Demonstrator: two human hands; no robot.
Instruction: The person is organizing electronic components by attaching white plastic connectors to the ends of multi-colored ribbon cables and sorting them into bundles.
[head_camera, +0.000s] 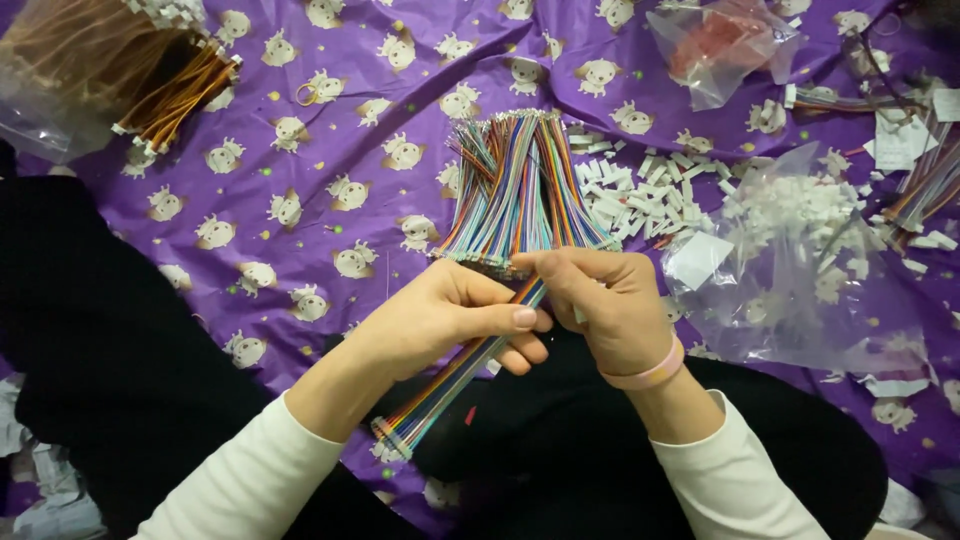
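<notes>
- The left hand (455, 315) sits at centre frame, forearm entering from the lower left in a cream sleeve. The fingers are curled and the thumb is extended to the right, closed on a rainbow ribbon cable (455, 385).
- The right hand (600, 300) enters from the lower right and wears a pink wristband (648, 375). Its fingers are bent leftward and pinch the upper end of the same cable, just beside the left thumb.
- The rainbow ribbon cable runs diagonally from the fingertips down to the lower left, over the person's dark-clothed lap; its lower end carries small white terminals.
- Directly above both hands lies a fanned bundle of multicoloured cables (515, 185), resting on a purple cloth (300, 130) printed with cream animal figures. The near edge of the bundle touches the right hand's fingers.
- To the right of the bundle: a scatter of white connector housings (640, 195) and a clear plastic bag (800, 260) holding more of them.
- Upper left: a clear bag of orange-brown cables (160, 90). Upper right: a clear bag with red contents (720, 45).
- Far right edge: more cable bundles (925, 185), partly cut off by the frame.
</notes>
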